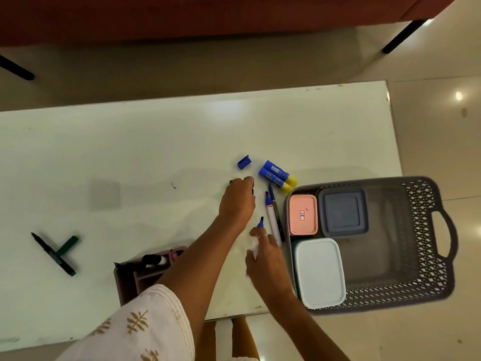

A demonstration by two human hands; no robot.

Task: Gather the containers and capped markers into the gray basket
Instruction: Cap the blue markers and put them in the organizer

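Left hand: knuckles up on the white table, fingers curled over a small blue item, apparently a marker cap, of which only slivers show at the fingertips. Right hand: fingers wrapped round an uncapped blue-tipped marker, tip pointing to 12 o'clock. The two hands are near each other, not touching.

At 12 o'clock of the left hand lies a loose blue cap. At 1 o'clock lie two blue glue sticks with yellow ends, side by side. Between the right hand and the basket lie two more blue markers, uncapped, roughly parallel.

Gray basket: at 3 o'clock of the hands, overhanging the table's near right corner. It holds three lidded containers: pink container, gray container beside it, white container nearer the person. Their contents are not visible.

At 7 o'clock of the left hand, under the forearm, a brown organizer tray holds several pens. Far at 9 o'clock lie a black marker and a green cap.
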